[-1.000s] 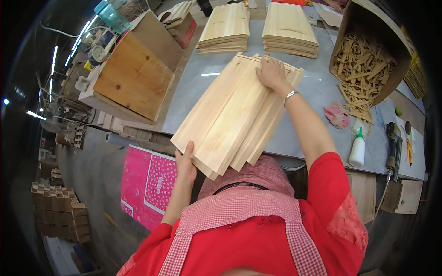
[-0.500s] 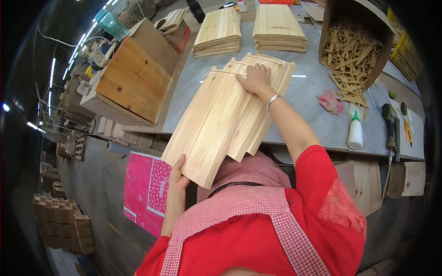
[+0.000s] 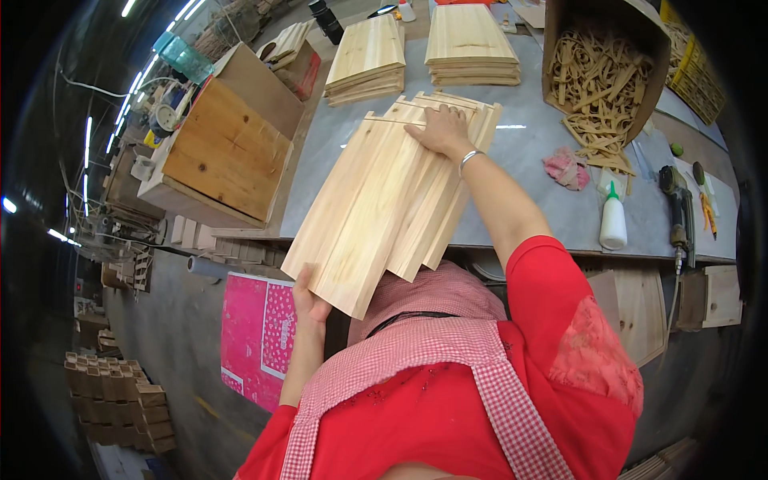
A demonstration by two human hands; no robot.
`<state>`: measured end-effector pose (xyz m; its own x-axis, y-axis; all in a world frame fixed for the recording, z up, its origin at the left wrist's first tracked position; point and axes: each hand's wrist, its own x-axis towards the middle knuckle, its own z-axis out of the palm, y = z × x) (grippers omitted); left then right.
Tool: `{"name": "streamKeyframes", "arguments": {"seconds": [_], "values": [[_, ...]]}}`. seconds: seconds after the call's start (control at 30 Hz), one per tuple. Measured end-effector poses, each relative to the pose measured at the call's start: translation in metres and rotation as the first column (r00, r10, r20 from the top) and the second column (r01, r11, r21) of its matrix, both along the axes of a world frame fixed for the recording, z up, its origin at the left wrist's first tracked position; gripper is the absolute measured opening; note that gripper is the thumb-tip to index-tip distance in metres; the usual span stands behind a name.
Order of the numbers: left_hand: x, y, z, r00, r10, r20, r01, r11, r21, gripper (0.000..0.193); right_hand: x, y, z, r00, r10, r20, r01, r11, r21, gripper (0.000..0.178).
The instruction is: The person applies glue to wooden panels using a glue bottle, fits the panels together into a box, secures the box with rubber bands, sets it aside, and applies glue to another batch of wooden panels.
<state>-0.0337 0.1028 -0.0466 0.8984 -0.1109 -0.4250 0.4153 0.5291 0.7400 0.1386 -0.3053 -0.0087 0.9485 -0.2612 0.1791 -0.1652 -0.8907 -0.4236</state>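
Observation:
Several pale wooden boards (image 3: 364, 208), fanned in an overlapping stack, lie slantwise over the table's front edge. Grooves cross them near their far ends. My left hand (image 3: 312, 298) grips the near left corner of the leftmost board, thumb on top and the other fingers mostly hidden beneath. Resting on the boards' far end, my right hand (image 3: 442, 132) has its thumb out to the left and its fingers spread across the wood near the groove.
Two stacks of wooden panels, a left stack (image 3: 366, 60) and a right stack (image 3: 472, 48), stand at the back. A box of wood strips (image 3: 604, 80), pink cloth (image 3: 566, 169), glue bottle (image 3: 613, 220) and power tool (image 3: 678, 208) lie right. A wooden box (image 3: 228, 148) stands left.
The view has shifted slightly, so the table things sit a little further left. Both hands keep their places on the boards, and the fan of boards looks nearly the same.

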Motion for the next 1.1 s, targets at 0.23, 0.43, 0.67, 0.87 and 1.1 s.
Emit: {"name": "streamKeyframes", "arguments": {"seconds": [0.23,0.43,0.67,0.87,1.1], "values": [[-0.008,-0.017,-0.009,0.964,0.192,0.185,-0.157,0.969,-0.19,0.075,-0.004,0.004,-0.018,0.982,-0.045,0.181,0.056,0.997,-0.054,0.072],[0.013,-0.001,0.0,0.976,0.168,0.138,-0.147,0.978,-0.147,0.079,-0.002,0.009,-0.02,0.982,-0.071,0.172,0.073,0.997,-0.004,0.07],[0.022,0.006,-0.003,0.983,0.184,0.026,-0.181,0.979,-0.091,0.074,0.002,0.019,-0.032,0.941,-0.096,0.324,0.106,0.994,-0.015,0.06],[0.031,0.022,0.013,0.971,0.208,-0.115,-0.196,0.975,0.11,0.058,0.002,0.008,-0.045,0.912,-0.021,0.411,0.014,1.0,0.02,0.046],[0.069,0.044,0.016,0.982,0.166,-0.093,-0.157,0.983,0.096,0.055,0.003,0.005,-0.045,0.841,0.02,0.54,-0.033,0.999,0.015,0.04]]}}
